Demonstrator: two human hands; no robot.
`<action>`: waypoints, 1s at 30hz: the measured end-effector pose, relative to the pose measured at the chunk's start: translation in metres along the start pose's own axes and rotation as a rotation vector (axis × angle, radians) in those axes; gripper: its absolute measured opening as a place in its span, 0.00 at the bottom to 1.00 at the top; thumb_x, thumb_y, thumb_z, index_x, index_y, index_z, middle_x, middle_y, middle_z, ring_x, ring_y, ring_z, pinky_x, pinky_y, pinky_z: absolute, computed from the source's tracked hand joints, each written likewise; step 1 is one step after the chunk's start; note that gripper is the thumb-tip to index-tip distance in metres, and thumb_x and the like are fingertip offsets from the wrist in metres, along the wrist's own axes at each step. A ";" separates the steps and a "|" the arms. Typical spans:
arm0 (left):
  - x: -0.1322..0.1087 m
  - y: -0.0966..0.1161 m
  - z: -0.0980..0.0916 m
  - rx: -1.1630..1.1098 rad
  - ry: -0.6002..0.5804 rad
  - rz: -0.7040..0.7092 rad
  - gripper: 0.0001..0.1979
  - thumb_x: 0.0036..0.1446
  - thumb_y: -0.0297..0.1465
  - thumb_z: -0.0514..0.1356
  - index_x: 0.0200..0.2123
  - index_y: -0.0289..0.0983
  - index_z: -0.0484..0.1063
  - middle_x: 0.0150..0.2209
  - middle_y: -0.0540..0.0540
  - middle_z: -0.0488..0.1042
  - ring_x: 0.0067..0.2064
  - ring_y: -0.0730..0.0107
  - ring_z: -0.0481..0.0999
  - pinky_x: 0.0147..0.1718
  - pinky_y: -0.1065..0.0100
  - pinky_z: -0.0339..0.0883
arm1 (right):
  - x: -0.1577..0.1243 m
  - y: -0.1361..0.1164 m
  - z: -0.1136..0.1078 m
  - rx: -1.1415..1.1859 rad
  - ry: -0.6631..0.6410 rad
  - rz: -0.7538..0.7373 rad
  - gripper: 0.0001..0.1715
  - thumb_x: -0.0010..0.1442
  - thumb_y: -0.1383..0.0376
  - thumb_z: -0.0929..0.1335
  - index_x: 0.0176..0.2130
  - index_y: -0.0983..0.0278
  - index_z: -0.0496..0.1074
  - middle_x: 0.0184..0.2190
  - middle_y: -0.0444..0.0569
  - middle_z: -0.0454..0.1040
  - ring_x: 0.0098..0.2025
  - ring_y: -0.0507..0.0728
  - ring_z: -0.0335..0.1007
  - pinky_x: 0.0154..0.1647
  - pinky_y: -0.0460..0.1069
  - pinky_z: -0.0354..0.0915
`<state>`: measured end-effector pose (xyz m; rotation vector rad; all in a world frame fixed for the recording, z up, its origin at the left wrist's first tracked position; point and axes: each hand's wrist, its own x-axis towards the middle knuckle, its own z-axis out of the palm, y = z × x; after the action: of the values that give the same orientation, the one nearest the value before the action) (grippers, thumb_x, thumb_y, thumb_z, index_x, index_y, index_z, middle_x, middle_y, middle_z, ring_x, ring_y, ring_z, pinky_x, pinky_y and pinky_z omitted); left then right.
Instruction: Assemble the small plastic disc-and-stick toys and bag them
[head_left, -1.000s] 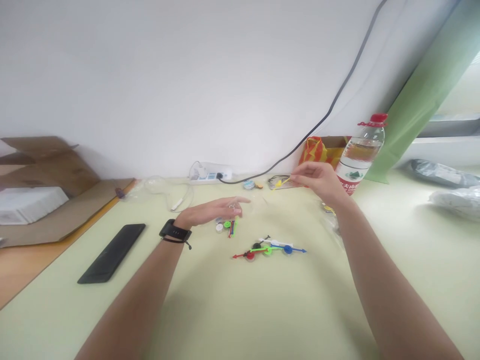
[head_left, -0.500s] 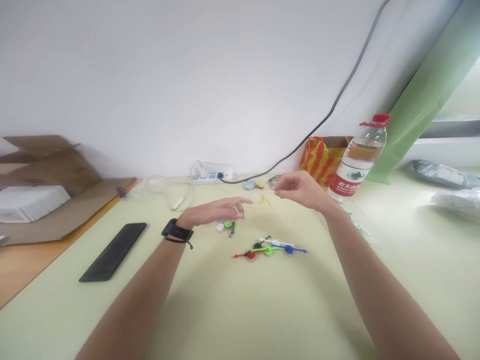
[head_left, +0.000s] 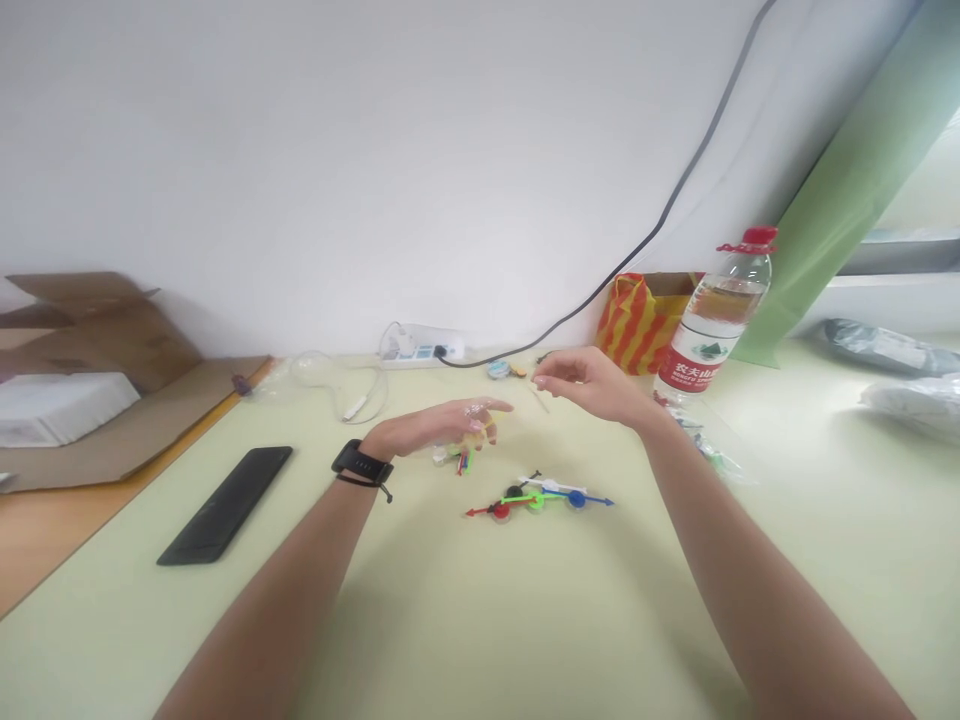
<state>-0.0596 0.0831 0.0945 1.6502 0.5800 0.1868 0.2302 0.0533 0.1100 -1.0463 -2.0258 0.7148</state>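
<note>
My left hand [head_left: 456, 424], a black watch on its wrist, hovers above the table with index finger stretched forward. Its other fingers curl around a small, clear yellowish thing [head_left: 475, 438], too blurred to name. My right hand [head_left: 589, 383] is closed in a pinch, and a thin pale strip [head_left: 540, 401] hangs from its fingertips. Beneath and in front of the hands lie plastic spinner arrows on round bases: a red arrow [head_left: 501, 510], a green arrow [head_left: 535, 501], a blue arrow [head_left: 577, 498], a white arrow [head_left: 553, 486] and a black one [head_left: 514, 492]. More small coloured pieces [head_left: 463, 463] lie under my left hand.
A black flat case [head_left: 225, 506] lies at left, by an opened cardboard box [head_left: 112, 330]. A power strip [head_left: 420, 350] and its cable stand against the wall. At right are a water bottle [head_left: 709, 320], a striped bag [head_left: 634, 320] and plastic packets [head_left: 911, 400].
The yellowish clear thing that was between the hands is now at my left hand's fingers. My left hand has shifted slightly right, my right hand slightly left and down.
</note>
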 end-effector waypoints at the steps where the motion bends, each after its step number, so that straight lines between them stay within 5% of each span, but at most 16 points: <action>1: 0.000 0.000 0.000 -0.008 -0.002 0.004 0.30 0.64 0.43 0.59 0.67 0.45 0.62 0.50 0.42 0.73 0.53 0.56 0.71 0.50 0.58 0.68 | 0.000 0.002 -0.001 -0.018 -0.004 0.021 0.17 0.64 0.52 0.69 0.38 0.63 0.79 0.35 0.50 0.80 0.36 0.58 0.74 0.37 0.51 0.69; 6: -0.001 -0.004 -0.003 -0.056 0.002 0.004 0.30 0.65 0.44 0.57 0.68 0.46 0.59 0.50 0.41 0.71 0.49 0.58 0.72 0.45 0.59 0.69 | -0.002 0.022 -0.003 -0.114 -0.126 0.165 0.27 0.69 0.47 0.61 0.36 0.62 0.77 0.36 0.51 0.79 0.36 0.58 0.73 0.35 0.50 0.67; 11: -0.004 -0.001 -0.006 0.029 0.057 -0.022 0.30 0.66 0.45 0.56 0.68 0.46 0.60 0.49 0.43 0.71 0.48 0.60 0.72 0.47 0.61 0.67 | -0.002 0.043 0.006 -0.195 -0.265 0.131 0.18 0.57 0.50 0.72 0.33 0.63 0.73 0.32 0.48 0.75 0.33 0.57 0.69 0.31 0.49 0.62; 16: -0.001 0.002 0.001 0.126 0.084 -0.083 0.28 0.66 0.45 0.56 0.67 0.46 0.63 0.49 0.44 0.72 0.45 0.62 0.74 0.45 0.62 0.67 | -0.003 0.044 0.011 -0.093 -0.263 0.058 0.16 0.65 0.59 0.61 0.29 0.63 0.69 0.29 0.47 0.71 0.32 0.56 0.67 0.34 0.49 0.62; 22: 0.004 0.005 0.009 0.395 0.084 -0.086 0.29 0.65 0.47 0.58 0.65 0.45 0.64 0.52 0.42 0.74 0.48 0.61 0.74 0.46 0.63 0.66 | -0.004 0.030 0.013 -0.030 -0.438 0.247 0.15 0.66 0.56 0.64 0.35 0.63 0.74 0.36 0.51 0.78 0.35 0.57 0.73 0.35 0.50 0.67; 27: 0.002 0.013 0.011 0.578 0.068 0.002 0.23 0.63 0.46 0.61 0.57 0.43 0.73 0.50 0.43 0.77 0.44 0.62 0.76 0.40 0.66 0.68 | -0.004 0.019 0.015 -0.072 -0.589 0.214 0.13 0.63 0.59 0.68 0.45 0.60 0.77 0.43 0.50 0.79 0.40 0.58 0.75 0.38 0.50 0.68; 30: 0.002 0.014 0.013 0.632 0.077 0.026 0.19 0.62 0.44 0.62 0.52 0.42 0.76 0.48 0.43 0.78 0.42 0.63 0.77 0.40 0.66 0.68 | -0.003 0.018 0.021 -0.093 -0.645 0.201 0.22 0.59 0.58 0.72 0.53 0.58 0.75 0.48 0.51 0.78 0.44 0.59 0.75 0.41 0.50 0.69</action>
<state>-0.0488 0.0720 0.1056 2.2696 0.7223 0.0880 0.2225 0.0566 0.0837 -1.1880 -2.5323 1.1908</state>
